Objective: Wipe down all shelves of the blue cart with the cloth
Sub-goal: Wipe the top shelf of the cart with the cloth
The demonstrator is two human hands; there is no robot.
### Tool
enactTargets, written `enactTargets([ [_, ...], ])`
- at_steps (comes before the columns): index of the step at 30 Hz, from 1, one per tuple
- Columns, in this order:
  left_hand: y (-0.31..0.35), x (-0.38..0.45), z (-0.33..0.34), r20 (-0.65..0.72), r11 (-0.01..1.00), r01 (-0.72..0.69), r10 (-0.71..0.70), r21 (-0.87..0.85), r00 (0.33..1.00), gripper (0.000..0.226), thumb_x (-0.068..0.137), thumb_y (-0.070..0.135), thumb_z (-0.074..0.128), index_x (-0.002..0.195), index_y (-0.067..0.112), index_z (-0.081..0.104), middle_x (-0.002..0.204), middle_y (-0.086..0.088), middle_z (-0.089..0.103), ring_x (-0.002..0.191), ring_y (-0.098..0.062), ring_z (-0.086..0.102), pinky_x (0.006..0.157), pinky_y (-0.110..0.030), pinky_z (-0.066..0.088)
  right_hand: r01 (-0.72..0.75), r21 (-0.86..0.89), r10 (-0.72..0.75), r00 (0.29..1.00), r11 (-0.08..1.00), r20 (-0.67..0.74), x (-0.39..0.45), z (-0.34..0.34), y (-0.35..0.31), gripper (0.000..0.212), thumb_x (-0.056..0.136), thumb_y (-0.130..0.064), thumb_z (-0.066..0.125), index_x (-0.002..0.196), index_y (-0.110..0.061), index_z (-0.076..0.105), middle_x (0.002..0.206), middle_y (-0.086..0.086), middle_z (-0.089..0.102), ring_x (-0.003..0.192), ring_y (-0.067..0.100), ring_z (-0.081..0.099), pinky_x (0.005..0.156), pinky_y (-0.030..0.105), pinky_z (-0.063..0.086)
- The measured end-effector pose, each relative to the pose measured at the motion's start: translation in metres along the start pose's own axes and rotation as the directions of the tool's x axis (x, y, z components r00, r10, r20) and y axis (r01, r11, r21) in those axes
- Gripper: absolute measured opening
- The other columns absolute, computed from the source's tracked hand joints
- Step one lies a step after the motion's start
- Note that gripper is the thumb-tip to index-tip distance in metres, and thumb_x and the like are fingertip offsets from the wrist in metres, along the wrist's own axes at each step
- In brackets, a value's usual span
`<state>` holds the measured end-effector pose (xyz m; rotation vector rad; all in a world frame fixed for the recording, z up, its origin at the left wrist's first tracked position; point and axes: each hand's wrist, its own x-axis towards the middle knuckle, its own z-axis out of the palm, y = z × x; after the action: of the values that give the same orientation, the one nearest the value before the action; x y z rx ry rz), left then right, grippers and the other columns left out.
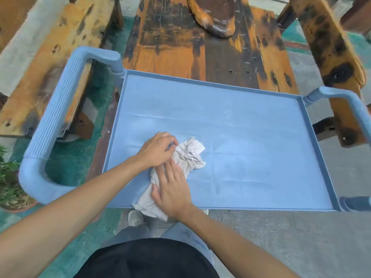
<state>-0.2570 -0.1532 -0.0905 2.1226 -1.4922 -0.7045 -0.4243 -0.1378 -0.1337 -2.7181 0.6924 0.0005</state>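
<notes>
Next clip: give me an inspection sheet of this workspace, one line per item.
Surface: top shelf of the blue cart, bare apart from the cloth.
Job's things: crumpled pale cloth lies near the front left, one end hanging over the front rim.
Clutter: nothing seen.
Grippers: left hand grips the cloth; right hand presses flat on it.
Cables: nothing seen.
Surroundings: worn wooden table and benches behind; concrete floor; a shoe below.

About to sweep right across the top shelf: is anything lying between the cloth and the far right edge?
Nothing visible. Both the left hand and right hand press the cloth on the top shelf; the surface rightward is bare.
</notes>
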Motion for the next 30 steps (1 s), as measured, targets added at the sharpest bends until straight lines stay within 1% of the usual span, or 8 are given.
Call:
enactTargets([
  [4,0.021,0.011,0.017,0.049,0.999,-0.038,0.037,0.016,0.998,0.024,0.098,0.022,0.048,0.115,0.021,0.065,0.111,0.002,0.06,0.116,-0.018,0.05,0.096,-0.036,0.044,0.046,-0.048,-0.044,0.998,0.998,0.036,-0.016,-0.011,0.039,0.073,0.095,-0.039,0.042,0.16,-0.012,0.023,0.167,0.013,0.021,0.157,0.026,0.011,0.126,0.046,0.011],
  [6,0.032,0.016,0.024,0.056,0.998,-0.058,0.057,0.019,0.997,0.027,0.098,0.021,0.047,0.119,0.021,0.064,0.117,0.002,0.06,0.119,-0.018,0.049,0.097,-0.034,0.043,0.065,-0.073,-0.062,0.997,0.995,0.046,-0.025,-0.018,0.06,0.073,0.094,-0.039,0.043,0.16,-0.014,0.024,0.168,0.009,0.022,0.157,0.023,0.01,0.127,0.046,0.01],
  [12,0.076,0.04,0.052,0.106,0.989,-0.142,0.138,0.029,0.985,0.036,0.095,0.016,0.047,0.128,0.022,0.063,0.128,0.005,0.056,0.126,-0.018,0.044,0.1,-0.034,0.043,0.047,-0.088,-0.042,0.998,0.995,0.057,-0.057,-0.044,0.129,0.076,0.092,-0.04,0.046,0.162,-0.025,0.02,0.17,0.002,0.016,0.157,0.019,0.013,0.127,0.043,0.008],
  [17,0.113,0.061,0.081,0.159,0.973,-0.221,0.21,0.059,0.965,0.034,0.096,0.019,0.049,0.127,0.023,0.065,0.126,0.005,0.058,0.12,-0.02,0.046,0.099,-0.036,0.044,0.02,-0.105,-0.012,0.997,0.994,0.071,-0.088,-0.062,0.191,0.071,0.092,-0.041,0.045,0.159,-0.028,0.027,0.17,-0.002,0.016,0.157,0.017,0.012,0.127,0.046,0.01],
  [21,0.139,0.077,0.105,0.216,0.964,-0.249,0.224,0.098,0.95,0.036,0.096,0.022,0.048,0.13,0.024,0.063,0.124,0.003,0.056,0.12,-0.021,0.045,0.097,-0.04,0.046,0.01,-0.116,-0.003,0.998,0.993,0.061,-0.11,-0.078,0.236,0.069,0.09,-0.038,0.047,0.157,-0.03,0.034,0.168,-0.004,0.021,0.156,0.016,0.015,0.126,0.048,0.013],
  [24,0.159,0.09,0.12,0.24,0.951,-0.276,0.238,0.139,0.941,0.037,0.095,0.023,0.049,0.13,0.026,0.062,0.12,0.0,0.054,0.117,-0.023,0.046,0.095,-0.041,0.046,-0.001,-0.117,0.011,0.996,0.993,0.091,-0.125,-0.092,0.268,0.069,0.088,-0.036,0.048,0.156,-0.032,0.034,0.168,-0.006,0.02,0.156,0.016,0.015,0.126,0.048,0.012],
  [27,0.179,0.102,0.136,0.235,0.938,-0.286,0.238,0.196,0.942,0.033,0.094,0.025,0.048,0.124,0.026,0.062,0.115,0.0,0.053,0.113,-0.023,0.047,0.09,-0.041,0.046,0.023,-0.102,-0.006,0.987,0.995,0.162,-0.142,-0.109,0.303,0.069,0.089,-0.033,0.047,0.156,-0.035,0.033,0.169,-0.011,0.018,0.157,0.014,0.01,0.127,0.045,0.007],
  [30,0.201,0.115,0.15,0.255,0.926,-0.269,0.201,0.266,0.946,0.026,0.092,0.028,0.045,0.114,0.025,0.059,0.11,0.0,0.051,0.11,-0.023,0.046,0.09,-0.041,0.042,0.007,-0.092,0.012,0.977,0.996,0.212,-0.161,-0.128,0.339,0.068,0.088,-0.029,0.047,0.154,-0.043,0.034,0.167,-0.019,0.016,0.157,0.011,0.005,0.126,0.04,0.002],
])
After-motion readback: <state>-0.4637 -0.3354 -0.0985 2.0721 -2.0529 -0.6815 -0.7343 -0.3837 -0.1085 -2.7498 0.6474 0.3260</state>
